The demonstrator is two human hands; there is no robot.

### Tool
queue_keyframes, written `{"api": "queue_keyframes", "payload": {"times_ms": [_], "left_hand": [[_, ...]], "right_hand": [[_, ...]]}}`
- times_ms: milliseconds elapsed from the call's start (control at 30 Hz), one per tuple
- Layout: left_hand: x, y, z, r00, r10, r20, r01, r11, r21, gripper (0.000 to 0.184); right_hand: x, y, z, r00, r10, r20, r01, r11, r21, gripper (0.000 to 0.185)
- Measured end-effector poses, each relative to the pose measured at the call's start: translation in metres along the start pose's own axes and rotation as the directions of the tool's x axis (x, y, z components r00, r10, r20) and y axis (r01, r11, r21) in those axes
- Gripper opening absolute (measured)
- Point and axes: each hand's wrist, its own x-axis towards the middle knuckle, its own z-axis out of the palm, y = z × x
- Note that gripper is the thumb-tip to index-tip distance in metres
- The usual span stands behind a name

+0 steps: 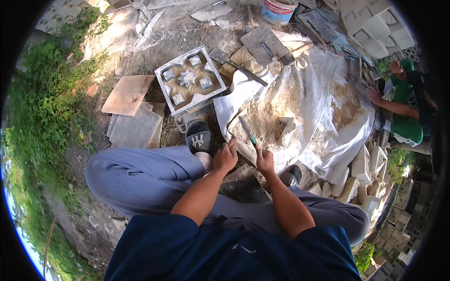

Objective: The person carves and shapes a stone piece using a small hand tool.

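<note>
My right hand (265, 160) is closed round the green handle of a trowel (246, 128), whose blade lies over the sandy powder (265, 119) on a white sheet (307, 150). Close beside it, my left hand (225, 158) is closed at the sheet's near left edge; what its fingers hold is too small to make out. To the upper left of my hands stands a square metal mould (167, 99) with a star and several raised blocks inside. A dark flat plate (243, 183) lies between my legs, below my hands.
Flat boards (129, 95) lie left of the mould. A long bar (247, 73), a hammer (294, 55) and a bucket (278, 11) are farther forward. Pale blocks (360, 166) are piled at the right, below another person (405, 105) in green. Plants (44, 112) grow at the left.
</note>
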Motion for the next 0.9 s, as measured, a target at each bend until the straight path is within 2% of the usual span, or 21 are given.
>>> {"api": "queue_keyframes", "payload": {"times_ms": [67, 100, 133, 200, 233, 267, 333, 367, 433, 467, 533, 567, 600, 667, 733, 800, 867, 900], "left_hand": [[-0.001, 0.002, 0.0, 1.0, -0.015, 0.017, 0.015, 1.0, 0.003, 0.045], [0.0, 0.004, -0.003, 0.999, -0.026, 0.03, 0.026, 1.0, 0.011, 0.045], [0.002, 0.002, 0.0, 0.999, -0.016, 0.028, 0.016, 1.0, 0.014, 0.045], [0.006, -0.006, 0.005, 0.997, 0.069, -0.026, -0.07, 0.997, -0.019, 0.045], [0.001, 0.003, -0.005, 0.999, 0.033, -0.02, -0.034, 0.999, -0.032, 0.045], [-0.003, 0.004, -0.006, 1.0, 0.026, -0.015, -0.027, 0.999, -0.031, 0.045], [-0.003, 0.007, -0.007, 1.0, -0.008, -0.028, 0.008, 1.0, 0.019, 0.045], [-0.003, 0.007, -0.007, 1.0, -0.014, -0.027, 0.015, 1.0, 0.015, 0.045], [-0.004, 0.007, -0.006, 1.0, -0.026, -0.004, 0.026, 1.0, 0.003, 0.045], [-0.003, 0.006, -0.006, 1.0, -0.019, -0.004, 0.019, 1.0, 0.003, 0.045], [-0.001, 0.004, -0.003, 0.999, 0.032, -0.04, -0.033, 0.999, -0.031, 0.044], [0.001, 0.002, 0.0, 0.998, 0.041, -0.043, -0.042, 0.999, -0.029, 0.044], [0.005, -0.002, 0.003, 0.997, 0.059, -0.055, -0.06, 0.998, -0.009, 0.044], [0.0, -0.005, 0.002, 0.997, 0.058, -0.057, -0.057, 0.998, 0.011, 0.044], [-0.003, 0.006, -0.008, 1.0, -0.004, -0.026, 0.004, 1.0, 0.012, 0.044], [-0.004, 0.004, -0.003, 0.999, 0.009, -0.05, -0.009, 1.0, 0.004, 0.043], [-0.004, 0.007, -0.007, 1.0, -0.002, -0.011, 0.002, 1.0, -0.006, 0.043], [-0.001, 0.004, -0.004, 1.0, 0.006, -0.013, -0.006, 1.0, -0.004, 0.043]], "right_hand": [[-0.002, -0.001, 0.0, 0.996, -0.08, -0.031, 0.078, 0.995, -0.069, 0.071], [0.005, 0.015, 0.009, 0.999, 0.038, -0.016, -0.041, 0.974, -0.221, 0.071], [0.005, 0.018, 0.008, 0.999, 0.036, -0.025, -0.041, 0.976, -0.216, 0.071], [0.007, 0.021, 0.011, 0.987, 0.156, -0.024, -0.158, 0.96, -0.231, 0.073], [0.006, 0.008, 0.005, 0.997, 0.082, -0.007, -0.081, 0.969, -0.232, 0.075], [0.006, -0.003, -0.002, 0.99, 0.135, 0.051, -0.121, 0.968, -0.219, 0.072], [0.004, -0.007, -0.005, 0.993, 0.096, 0.063, -0.088, 0.989, -0.118, 0.071], [0.003, -0.007, -0.004, 0.993, 0.097, 0.069, -0.088, 0.988, -0.124, 0.071], [-0.002, -0.003, -0.004, 1.0, -0.022, 0.013, 0.022, 1.0, -0.001, 0.073], [-0.001, 0.002, -0.002, 1.0, -0.024, 0.006, 0.023, 1.0, 0.001, 0.073], [0.008, 0.036, 0.015, 0.991, 0.134, -0.024, -0.135, 0.951, -0.279, 0.077], [0.014, 0.058, 0.023, 0.981, 0.178, -0.079, -0.192, 0.952, -0.239, 0.084], [0.015, 0.046, 0.017, 0.981, 0.174, -0.083, -0.188, 0.955, -0.229, 0.084], [0.005, 0.018, -0.002, 0.988, 0.156, -0.001, -0.155, 0.982, -0.107, 0.085], [0.006, 0.012, 0.0, 0.991, 0.133, -0.029, -0.135, 0.987, -0.087, 0.083], [0.003, 0.008, -0.002, 0.998, 0.044, -0.048, -0.044, 0.999, 0.003, 0.075], [-0.001, 0.013, -0.004, 0.998, 0.01, -0.058, -0.009, 1.0, 0.017, 0.073], [-0.004, 0.019, -0.004, 0.996, 0.073, -0.048, -0.078, 0.992, -0.096, 0.073]]}}
